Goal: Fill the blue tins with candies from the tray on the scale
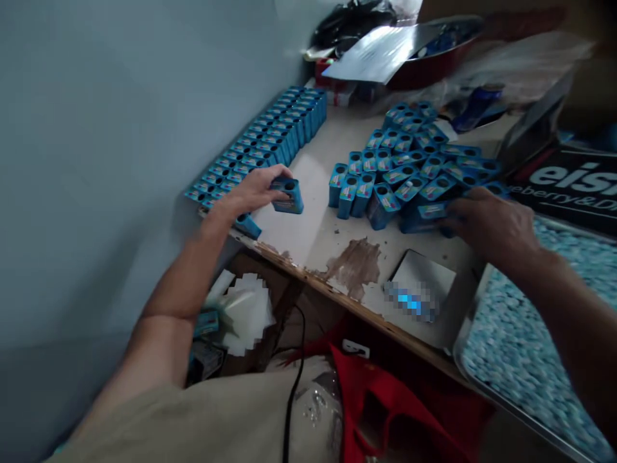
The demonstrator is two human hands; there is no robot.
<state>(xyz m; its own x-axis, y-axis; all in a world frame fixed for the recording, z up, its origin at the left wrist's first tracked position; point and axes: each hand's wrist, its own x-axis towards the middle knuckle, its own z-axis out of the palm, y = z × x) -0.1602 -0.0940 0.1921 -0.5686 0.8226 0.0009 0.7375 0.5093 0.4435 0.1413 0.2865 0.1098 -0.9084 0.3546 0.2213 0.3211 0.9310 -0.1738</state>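
My left hand (260,186) is closed on a small blue box (289,198) with a dark round opening in its top, beside the long packed rows of like boxes (260,145) along the wall. On the right, my right hand (496,225) reaches into a looser cluster of blue boxes (385,161), some upright and some tilted. Its fingers are around or against a blue box (424,215) at the cluster's near edge; motion blur hides the exact hold. Another blue box (248,225) is partly covered near my left wrist.
A tray of small pale-blue pieces (525,347) stands at the right, under my right forearm. A digital scale (421,283) with a lit display sits near the worn table edge (308,276). Behind are a red basin (434,64) and a silvery sheet (371,54).
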